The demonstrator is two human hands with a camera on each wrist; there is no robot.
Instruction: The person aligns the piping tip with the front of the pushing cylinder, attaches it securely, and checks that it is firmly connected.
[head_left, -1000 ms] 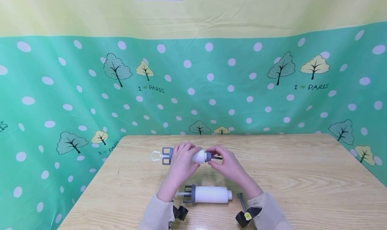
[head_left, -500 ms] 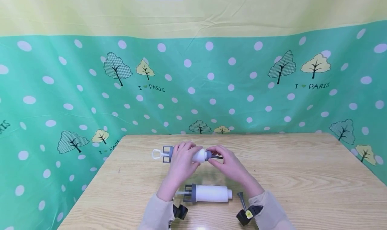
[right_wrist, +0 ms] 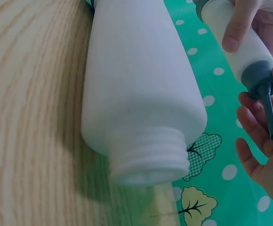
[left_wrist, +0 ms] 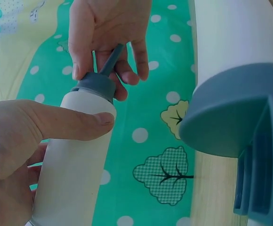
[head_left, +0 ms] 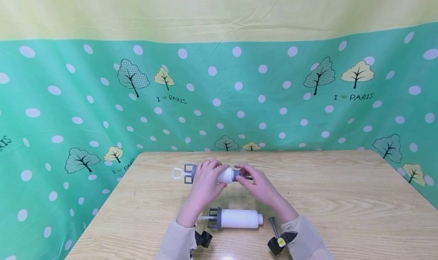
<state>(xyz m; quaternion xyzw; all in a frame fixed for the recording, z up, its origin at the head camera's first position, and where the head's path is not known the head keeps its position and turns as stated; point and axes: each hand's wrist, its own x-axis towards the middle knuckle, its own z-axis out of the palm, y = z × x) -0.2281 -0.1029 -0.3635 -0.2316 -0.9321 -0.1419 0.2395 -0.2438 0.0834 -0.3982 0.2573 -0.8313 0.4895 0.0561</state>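
My left hand (head_left: 207, 182) grips the white barrel (head_left: 224, 175) of a large plunger syringe, thumb along its side. The syringe lies crosswise above the table, its grey frame (head_left: 189, 174) and white loop handle (head_left: 177, 173) pointing left. At the other end my right hand (head_left: 258, 184) pinches the grey nozzle cap (left_wrist: 96, 85) between thumb and fingers. Its narrow spout (left_wrist: 112, 61) sticks out past the fingers toward the right palm. The cap sits on the barrel's end. Nearer to me, a second white syringe (head_left: 239, 218) lies on the table, its threaded mouth (right_wrist: 148, 157) bare.
Another grey nozzle (head_left: 273, 226) lies by the right wrist, partly hidden by the black wrist camera (head_left: 275, 246). The wooden table (head_left: 328, 191) ends at a green dotted curtain (head_left: 239, 111) behind.
The right thumb and fingers have shifted slightly around the nozzle cap, and less of the spout shows. The left hand, its syringe and the second syringe stay in place.
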